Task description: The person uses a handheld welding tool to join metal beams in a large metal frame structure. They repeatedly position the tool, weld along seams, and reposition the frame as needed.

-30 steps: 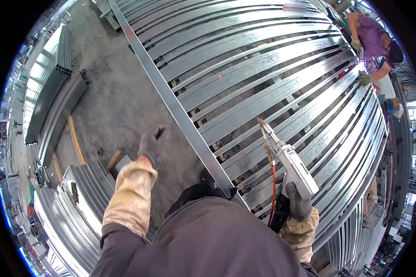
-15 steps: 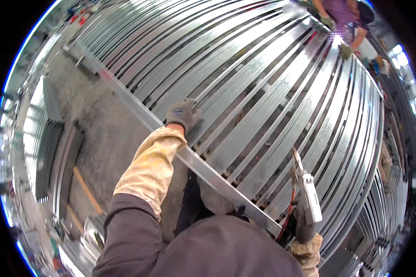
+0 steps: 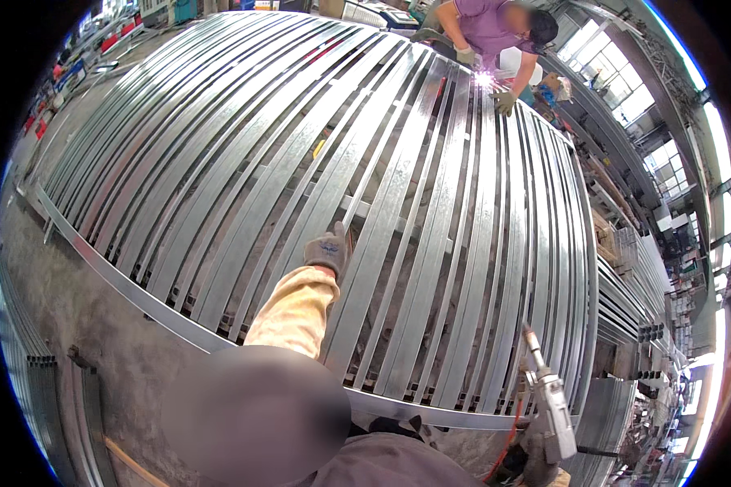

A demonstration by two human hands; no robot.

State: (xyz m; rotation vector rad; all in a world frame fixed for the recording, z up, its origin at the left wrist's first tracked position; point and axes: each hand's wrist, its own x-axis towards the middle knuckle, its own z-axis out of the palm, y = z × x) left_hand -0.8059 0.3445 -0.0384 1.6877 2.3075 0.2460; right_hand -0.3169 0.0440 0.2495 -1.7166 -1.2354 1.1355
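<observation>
Welding gun [image 3: 554, 412] sits at the slatted metal frame's [image 3: 374, 252] near right corner, and I have the right hand [image 3: 538, 461] wrapped round its grip. I have the left hand [image 3: 327, 250] near the frame's middle, forefinger along a narrow slat; whether it pinches, I cannot tell. I'd do well keeping the nozzle [image 3: 533, 344] and red hose [image 3: 508, 449] clear of the frame's edge.
</observation>
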